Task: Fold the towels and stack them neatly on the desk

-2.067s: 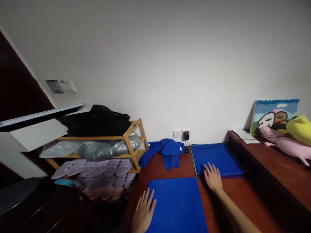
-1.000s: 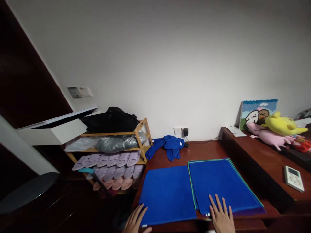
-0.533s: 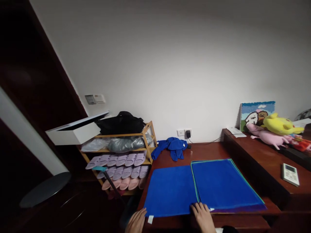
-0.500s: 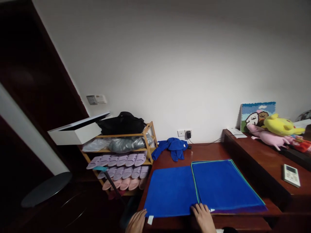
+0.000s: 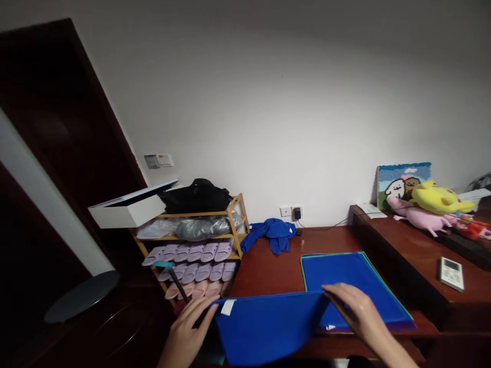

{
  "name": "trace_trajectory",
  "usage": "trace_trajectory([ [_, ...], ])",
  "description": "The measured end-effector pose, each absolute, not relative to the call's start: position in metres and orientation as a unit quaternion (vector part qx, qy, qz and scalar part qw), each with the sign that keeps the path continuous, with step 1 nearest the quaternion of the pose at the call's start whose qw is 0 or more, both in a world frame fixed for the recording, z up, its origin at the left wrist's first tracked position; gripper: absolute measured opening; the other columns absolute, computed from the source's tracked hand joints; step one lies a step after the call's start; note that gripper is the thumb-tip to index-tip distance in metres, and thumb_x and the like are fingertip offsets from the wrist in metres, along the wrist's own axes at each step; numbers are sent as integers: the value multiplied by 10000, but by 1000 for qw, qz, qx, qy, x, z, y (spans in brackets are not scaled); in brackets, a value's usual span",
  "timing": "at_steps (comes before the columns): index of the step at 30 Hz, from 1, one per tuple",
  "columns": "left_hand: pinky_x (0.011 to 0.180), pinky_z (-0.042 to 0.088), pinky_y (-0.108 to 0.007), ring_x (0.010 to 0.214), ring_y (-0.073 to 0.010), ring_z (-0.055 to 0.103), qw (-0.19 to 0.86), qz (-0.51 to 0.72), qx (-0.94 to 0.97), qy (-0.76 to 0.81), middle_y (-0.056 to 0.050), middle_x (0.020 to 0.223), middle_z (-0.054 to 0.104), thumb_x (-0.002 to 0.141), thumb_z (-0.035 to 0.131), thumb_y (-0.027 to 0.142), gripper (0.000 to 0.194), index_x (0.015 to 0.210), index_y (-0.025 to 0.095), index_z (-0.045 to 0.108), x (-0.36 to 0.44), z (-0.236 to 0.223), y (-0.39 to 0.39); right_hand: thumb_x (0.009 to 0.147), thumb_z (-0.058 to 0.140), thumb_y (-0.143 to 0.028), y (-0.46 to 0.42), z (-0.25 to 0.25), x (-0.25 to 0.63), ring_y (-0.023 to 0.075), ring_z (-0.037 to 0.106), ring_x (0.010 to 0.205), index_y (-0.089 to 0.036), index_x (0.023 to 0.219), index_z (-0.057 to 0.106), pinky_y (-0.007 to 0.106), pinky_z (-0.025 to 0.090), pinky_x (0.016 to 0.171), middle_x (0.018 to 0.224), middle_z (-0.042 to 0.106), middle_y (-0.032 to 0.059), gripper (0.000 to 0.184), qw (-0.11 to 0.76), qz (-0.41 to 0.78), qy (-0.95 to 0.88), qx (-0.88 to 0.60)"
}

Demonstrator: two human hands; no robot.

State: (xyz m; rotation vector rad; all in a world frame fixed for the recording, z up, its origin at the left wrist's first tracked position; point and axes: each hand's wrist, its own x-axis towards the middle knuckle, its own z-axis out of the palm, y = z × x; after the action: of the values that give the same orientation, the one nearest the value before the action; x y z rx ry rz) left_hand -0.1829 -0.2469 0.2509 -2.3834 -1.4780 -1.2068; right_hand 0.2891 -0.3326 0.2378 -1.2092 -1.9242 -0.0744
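Observation:
A blue cloth (image 5: 268,327) hangs from both my hands above the front edge of the brown table (image 5: 264,276). My left hand (image 5: 192,322) pinches its top left corner, beside a small white tag (image 5: 227,307). At the top right corner, my right hand (image 5: 355,306) grips it between thumb and fingers. To the right lies a flat stack of cloths (image 5: 355,281), blue on top with green and purple edges showing. My right hand is over the near left part of that stack. Farther back, near the wall, sits a crumpled blue cloth (image 5: 274,234).
On the left a wooden rack (image 5: 236,225) holds several slippers (image 5: 195,251), a black bag (image 5: 195,198) and a white box (image 5: 128,212). A raised ledge to the right bears plush toys (image 5: 437,199) and a white remote-like device (image 5: 451,273). A plugged charger (image 5: 297,213) trails a cable.
The tagged blue cloth lay flat on the table left of the stack. Now both hands have lifted it by two corners, and it hangs down at the table's front.

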Motion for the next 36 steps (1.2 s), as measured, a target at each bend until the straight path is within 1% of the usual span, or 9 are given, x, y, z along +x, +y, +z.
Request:
trace_trajectory([
  [4, 978, 595, -412, 1030, -253, 736, -46, -384, -801, -457, 2, 1081, 804, 931, 604, 572, 324, 1041, 329, 788, -142, 301, -264, 1016, 559, -383, -367, 274, 339, 208, 743, 957, -335, 1253, 710, 285, 612, 824, 1111, 763, 43, 286, 432, 4, -756, -491],
  [8, 935, 591, -372, 990, -242, 740, -217, -320, -809, -443, -19, 1039, 815, 904, 651, 547, 318, 1000, 283, 801, -91, 296, -251, 985, 594, -457, -375, 265, 385, 236, 747, 972, -334, 1157, 744, 318, 618, 868, 1095, 772, 44, 259, 419, 47, -732, -535],
  [12, 791, 590, -326, 856, -225, 741, -349, -263, -815, -381, -79, 943, 818, 872, 683, 534, 389, 980, 178, 795, -26, 285, -208, 995, 502, -502, -337, 254, 430, 255, 746, 932, -268, 1089, 752, 354, 615, 840, 1043, 777, 77, 355, 394, 52, -708, -584],
  [17, 687, 550, -299, 710, -190, 695, -202, -375, -818, -387, -64, 819, 784, 928, 620, 451, 329, 976, 162, 770, 59, 311, -149, 996, 423, -391, -273, 290, 480, 256, 711, 1020, -206, 1134, 718, 387, 562, 939, 1120, 753, 107, 375, 401, -54, -676, -616],
  [22, 878, 527, -358, 925, -223, 689, -116, -436, -800, -397, -106, 1109, 748, 1020, 480, 364, 291, 1127, 201, 696, 114, 320, -135, 997, 431, -394, -250, 307, 511, 253, 691, 1050, -186, 1172, 676, 388, 543, 962, 1155, 726, 122, 366, 442, -115, -630, -627],
  [26, 848, 519, -375, 950, -254, 690, -68, -414, -814, -402, -114, 1072, 741, 1045, 410, 339, 306, 1100, 216, 686, 133, 264, -162, 983, 431, -401, -266, 245, 524, 248, 701, 1038, -200, 1149, 664, 382, 553, 955, 1135, 729, 114, 349, 445, -102, -607, -651],
  [29, 796, 513, -367, 904, -244, 692, 9, -342, -847, -407, -101, 969, 738, 1052, 356, 268, 332, 1039, 236, 686, 140, 186, -191, 972, 419, -422, -291, 161, 527, 257, 716, 1031, -221, 1105, 680, 386, 561, 944, 1123, 742, 107, 355, 424, -58, -587, -687],
  [32, 764, 521, -363, 847, -229, 693, 21, -250, -869, -427, -82, 903, 730, 1008, 354, 151, 354, 939, 245, 689, 142, 100, -217, 929, 419, -416, -318, 72, 524, 280, 736, 997, -235, 1021, 721, 380, 581, 863, 1083, 762, 110, 364, 383, 24, -563, -732],
  [36, 829, 552, -387, 964, -243, 706, 36, -235, -877, -418, -96, 1079, 751, 955, 377, 62, 399, 1064, 260, 705, 133, 20, -235, 912, 389, -360, -339, 1, 520, 307, 716, 1043, -253, 990, 759, 413, 549, 920, 1093, 765, 116, 392, 325, 77, -574, -748],
])
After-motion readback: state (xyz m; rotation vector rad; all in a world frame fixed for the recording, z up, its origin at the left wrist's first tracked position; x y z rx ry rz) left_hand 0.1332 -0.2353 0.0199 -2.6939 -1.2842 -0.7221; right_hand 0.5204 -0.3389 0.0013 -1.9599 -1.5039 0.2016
